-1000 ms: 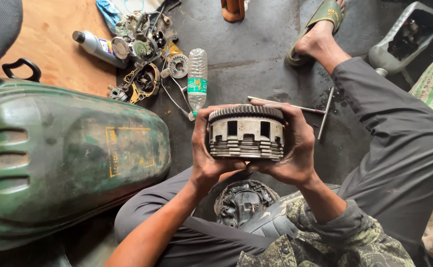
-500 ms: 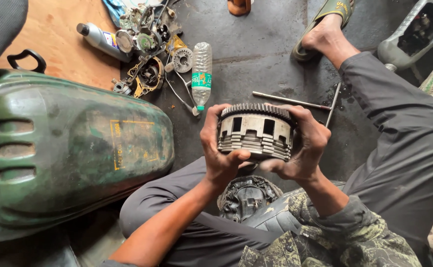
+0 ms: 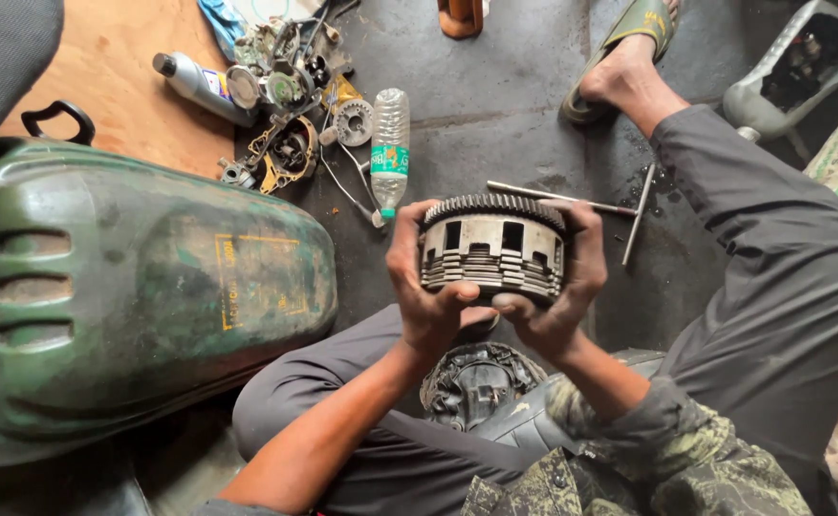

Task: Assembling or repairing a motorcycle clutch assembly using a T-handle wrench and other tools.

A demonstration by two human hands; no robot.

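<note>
- Dark grey, stained concrete floor [image 3: 505, 105]; bare plywood sheet [image 3: 113, 76] at upper left.
- Big dented green metal fuel tank [image 3: 132, 287] lies left.
- Round toothed grey metal clutch drum [image 3: 493, 247] held above the lap: left hand [image 3: 425, 287] and right hand [image 3: 562, 296] fingers wrapped around its sides.
- Clear plastic bottle [image 3: 390, 143] and thin steel T-handled wrench [image 3: 581, 203] lie beyond.

Clutch basket [image 3: 492, 250] between both hands
</note>
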